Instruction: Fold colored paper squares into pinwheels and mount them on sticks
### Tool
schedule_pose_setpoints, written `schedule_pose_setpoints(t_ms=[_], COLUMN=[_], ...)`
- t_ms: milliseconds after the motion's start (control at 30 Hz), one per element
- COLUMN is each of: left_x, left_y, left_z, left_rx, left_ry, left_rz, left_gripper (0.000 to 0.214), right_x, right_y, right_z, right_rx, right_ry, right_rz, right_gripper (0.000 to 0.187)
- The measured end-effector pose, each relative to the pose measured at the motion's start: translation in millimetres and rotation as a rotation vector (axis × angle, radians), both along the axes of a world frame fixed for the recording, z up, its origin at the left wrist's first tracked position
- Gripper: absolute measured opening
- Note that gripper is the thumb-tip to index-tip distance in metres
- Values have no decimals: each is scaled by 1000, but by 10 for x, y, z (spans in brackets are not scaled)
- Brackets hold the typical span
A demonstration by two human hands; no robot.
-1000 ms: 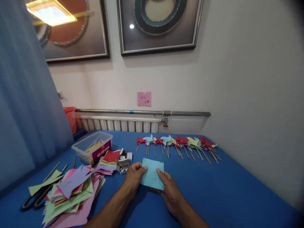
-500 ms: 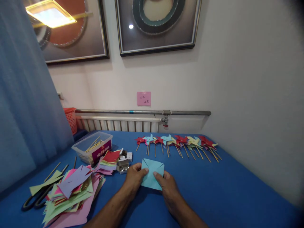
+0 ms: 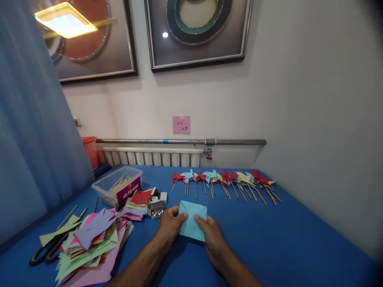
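Two hands are at work before us, and both are part-closed on one sheet of paper [image 3: 192,230]. Our left hand [image 3: 169,225] pinches its left side, thumb on the front face and fingers curled behind; our right hand [image 3: 214,236] grips the right side alike, its thumb laid near the middle. We hold the sheet over the desk [image 3: 269,239], towards the middle of its near edge.

On the wall above the desk's far edge, a pink note [image 3: 181,124] carries handwriting that we read as "252", with characters below too small to be sure of. The plastic tub [image 3: 103,192] near the far left corner has a purple label [image 3: 128,192] with pale characters that we cannot make out.

Our sheet is light blue and roughly square, with slanting cuts running inward from its two upper corners; our hands cover parts of its sides. Finished pinwheels [image 3: 229,176] lie in a row along the far edge, and a loose paper pile [image 3: 95,245] sits towards the near left corner, beside black-handled scissors [image 3: 48,257].
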State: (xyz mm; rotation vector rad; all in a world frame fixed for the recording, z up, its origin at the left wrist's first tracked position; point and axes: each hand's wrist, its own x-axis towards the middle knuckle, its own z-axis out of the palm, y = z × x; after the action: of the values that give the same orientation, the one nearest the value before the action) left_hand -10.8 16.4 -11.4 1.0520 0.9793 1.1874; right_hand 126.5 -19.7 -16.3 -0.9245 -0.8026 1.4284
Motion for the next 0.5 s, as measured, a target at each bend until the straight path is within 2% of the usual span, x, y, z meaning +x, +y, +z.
schedule_pose_setpoints(t_ms=[267, 400, 500], left_x=[-71, -84, -81], left_y=[65, 79, 60], left_z=[25, 1, -15], left_rx=[104, 150, 226], left_ry=[81, 142, 224], left_rz=[198, 229, 233], left_gripper=[29, 28, 25], right_x=[19, 37, 33], right_y=[-1, -6, 17], right_z=[-37, -50, -84], right_rx=[-49, -87, -59], right_ry=[-17, -69, -52], right_rz=[-3, 6, 18], right_gripper=[40, 41, 43])
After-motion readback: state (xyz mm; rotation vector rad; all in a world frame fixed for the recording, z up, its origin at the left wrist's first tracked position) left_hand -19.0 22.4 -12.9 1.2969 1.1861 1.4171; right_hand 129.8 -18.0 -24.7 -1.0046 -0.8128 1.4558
